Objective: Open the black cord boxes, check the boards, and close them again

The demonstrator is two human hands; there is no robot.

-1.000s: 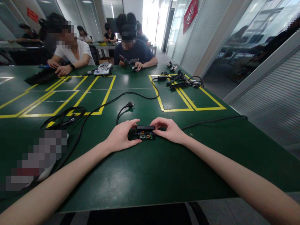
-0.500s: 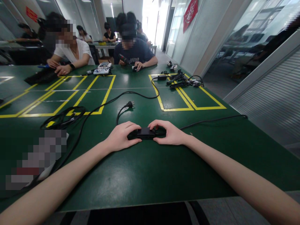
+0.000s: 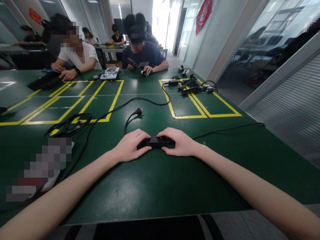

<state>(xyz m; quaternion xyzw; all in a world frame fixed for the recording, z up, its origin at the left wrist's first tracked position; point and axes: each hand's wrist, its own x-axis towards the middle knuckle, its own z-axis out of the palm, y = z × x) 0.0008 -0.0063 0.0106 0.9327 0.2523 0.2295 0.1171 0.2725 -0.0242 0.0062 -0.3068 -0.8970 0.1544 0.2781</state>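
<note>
On the green worktop (image 3: 150, 186), my left hand (image 3: 133, 144) and right hand (image 3: 179, 142) grip opposite ends of a black case (image 3: 155, 142), seemingly pressing it together; next calls for even pressure.

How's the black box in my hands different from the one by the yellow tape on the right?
Your left hand and right hand hold the near black box; the far black box lies untouched. A cable visibly meets the far black box's left end, while fingers partly hide the near black box's ends. Both are black and oblong.
</note>
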